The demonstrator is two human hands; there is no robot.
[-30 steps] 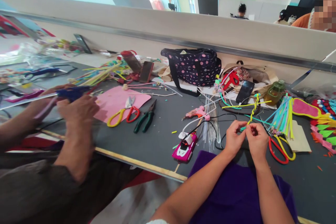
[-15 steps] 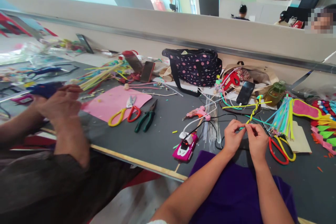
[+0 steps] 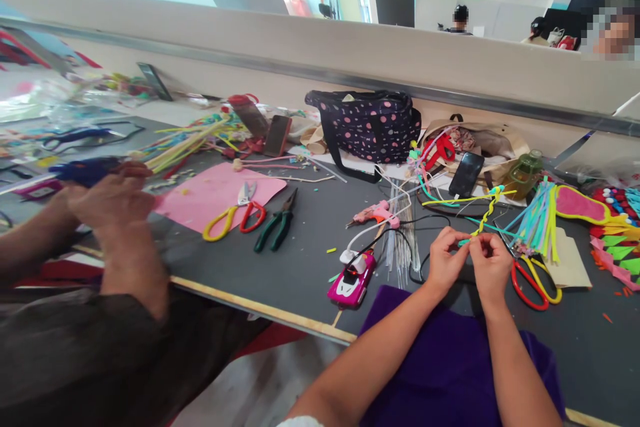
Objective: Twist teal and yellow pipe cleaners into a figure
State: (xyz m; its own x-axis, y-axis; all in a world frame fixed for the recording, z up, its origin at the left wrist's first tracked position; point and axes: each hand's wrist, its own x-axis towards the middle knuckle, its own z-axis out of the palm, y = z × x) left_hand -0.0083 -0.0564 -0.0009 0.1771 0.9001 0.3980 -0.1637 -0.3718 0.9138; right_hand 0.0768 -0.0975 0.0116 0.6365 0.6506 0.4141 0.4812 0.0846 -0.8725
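Above the purple cloth, both hands meet with fingertips pinched together at the lower end of a twisted yellow pipe cleaner. My left hand is closed on it from the left, where a bit of teal pipe cleaner also shows at the fingertips. My right hand is closed on it from the right. The twisted stem rises from the fingers toward a yellow and teal tip. Just right of my right hand lie scissors with red and yellow handles. Exactly how the ends sit between the fingers is hidden.
A pink glue gun and a magenta power strip with cables lie left of my hands. Pliers, more scissors and pink paper are farther left, beside a co-worker's hands. Pipe cleaners are bundled at right.
The view has shifted slightly. Both hands stay pinched at the pipe cleaner, with a little more teal showing at the left fingertips.
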